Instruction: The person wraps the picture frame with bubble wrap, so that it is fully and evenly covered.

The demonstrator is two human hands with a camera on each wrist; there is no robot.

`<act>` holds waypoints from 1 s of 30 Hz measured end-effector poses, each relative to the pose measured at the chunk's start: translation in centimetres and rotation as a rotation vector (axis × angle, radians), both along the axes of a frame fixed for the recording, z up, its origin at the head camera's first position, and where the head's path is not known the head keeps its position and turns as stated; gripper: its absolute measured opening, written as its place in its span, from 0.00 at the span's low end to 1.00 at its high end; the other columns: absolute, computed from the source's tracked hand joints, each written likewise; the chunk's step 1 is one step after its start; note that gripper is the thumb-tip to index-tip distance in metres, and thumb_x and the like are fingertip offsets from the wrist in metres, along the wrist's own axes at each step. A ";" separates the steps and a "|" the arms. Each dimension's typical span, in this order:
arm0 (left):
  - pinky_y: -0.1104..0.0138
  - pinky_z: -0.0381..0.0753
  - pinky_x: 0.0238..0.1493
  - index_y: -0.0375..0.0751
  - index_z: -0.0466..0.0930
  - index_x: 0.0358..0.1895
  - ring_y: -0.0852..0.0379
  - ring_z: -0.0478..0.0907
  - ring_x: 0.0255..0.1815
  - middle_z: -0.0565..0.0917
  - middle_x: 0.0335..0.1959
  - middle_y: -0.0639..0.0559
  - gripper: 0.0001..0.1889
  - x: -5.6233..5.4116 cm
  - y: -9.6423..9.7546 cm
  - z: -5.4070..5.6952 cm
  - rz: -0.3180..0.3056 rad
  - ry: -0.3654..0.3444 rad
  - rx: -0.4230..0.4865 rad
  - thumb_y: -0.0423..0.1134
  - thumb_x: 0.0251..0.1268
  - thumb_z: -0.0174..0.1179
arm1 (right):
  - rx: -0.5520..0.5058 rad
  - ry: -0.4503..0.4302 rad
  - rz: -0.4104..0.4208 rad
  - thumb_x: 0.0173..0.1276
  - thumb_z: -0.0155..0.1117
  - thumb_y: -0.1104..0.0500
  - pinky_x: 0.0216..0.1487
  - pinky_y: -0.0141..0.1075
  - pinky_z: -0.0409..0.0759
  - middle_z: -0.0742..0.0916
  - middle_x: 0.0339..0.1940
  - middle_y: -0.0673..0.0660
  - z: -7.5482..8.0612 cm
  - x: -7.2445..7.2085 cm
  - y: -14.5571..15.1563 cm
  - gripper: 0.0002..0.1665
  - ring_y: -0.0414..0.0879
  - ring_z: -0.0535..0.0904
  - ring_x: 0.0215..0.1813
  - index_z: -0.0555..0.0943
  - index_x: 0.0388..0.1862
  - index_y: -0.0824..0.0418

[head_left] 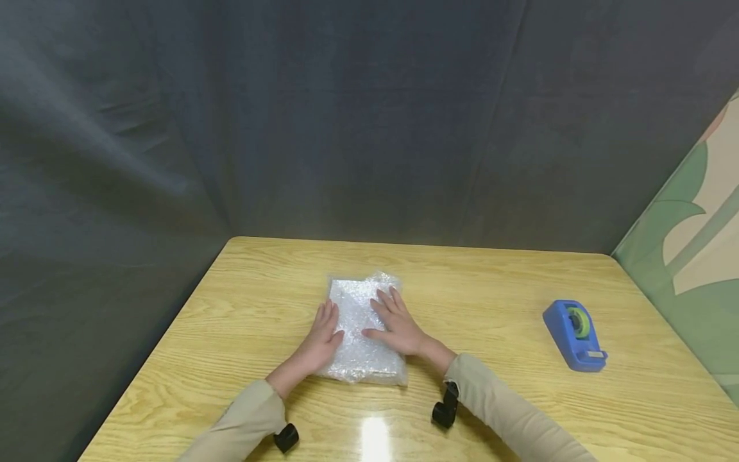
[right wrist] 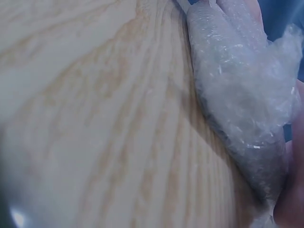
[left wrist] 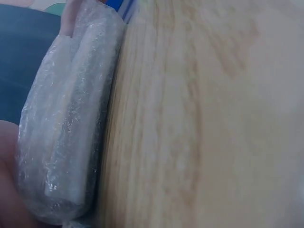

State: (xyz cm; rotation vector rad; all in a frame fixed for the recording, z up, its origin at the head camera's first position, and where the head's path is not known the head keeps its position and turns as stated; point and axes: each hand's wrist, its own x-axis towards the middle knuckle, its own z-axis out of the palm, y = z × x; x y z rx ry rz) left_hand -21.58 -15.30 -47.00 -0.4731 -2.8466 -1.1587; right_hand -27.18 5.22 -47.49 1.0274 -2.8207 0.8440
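A flat rectangular object in clear bubble wrap (head_left: pixel 356 346) lies on the wooden table, in front of the person. Along its left side rests the left hand (head_left: pixel 324 337), fingers straight and pointing away. The right hand (head_left: pixel 399 326) lies on its upper right part with the fingers spread. In the left wrist view, the wrapped bundle (left wrist: pixel 71 118) shows its thick edge with a pale layer inside the plastic. Loose, crumpled bubble wrap (right wrist: pixel 247 85) bulges from the bundle's edge in the right wrist view. What the wrap encloses is mostly hidden.
A blue tape dispenser (head_left: pixel 568 333) with a roll of greenish tape (head_left: pixel 579 323) stands at the right of the table (head_left: pixel 260 276). A dark curtain (head_left: pixel 369 128) hangs behind and to the left. A patterned green and beige surface (head_left: pixel 693 256) borders the right side.
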 end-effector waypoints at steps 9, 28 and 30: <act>0.52 0.43 0.70 0.18 0.52 0.64 0.37 0.37 0.71 0.46 0.69 0.29 0.29 -0.7 0.5 0.3 -0.021 0.082 -0.306 0.39 0.67 0.42 | 0.027 -0.003 0.014 0.51 0.64 0.39 0.68 0.58 0.39 0.52 0.72 0.65 0.0 -0.1 0.2 0.53 0.61 0.33 0.72 0.58 0.68 0.68; 0.52 0.44 0.69 0.32 0.46 0.70 0.45 0.40 0.72 0.46 0.72 0.40 0.46 -2.2 -2.9 0.4 -0.188 0.052 -0.221 0.51 0.54 0.61 | 0.007 0.007 0.068 0.55 0.64 0.46 0.67 0.60 0.38 0.52 0.71 0.69 0.1 -0.2 0.1 0.49 0.65 0.32 0.70 0.58 0.66 0.72; 0.53 0.44 0.69 0.32 0.44 0.70 0.45 0.40 0.72 0.45 0.71 0.40 0.49 -2.6 -2.8 0.4 -0.219 0.100 -0.303 0.56 0.53 0.60 | 0.013 0.017 0.067 0.55 0.64 0.46 0.67 0.60 0.38 0.53 0.71 0.69 0.1 -0.2 0.1 0.49 0.65 0.32 0.70 0.58 0.66 0.72</act>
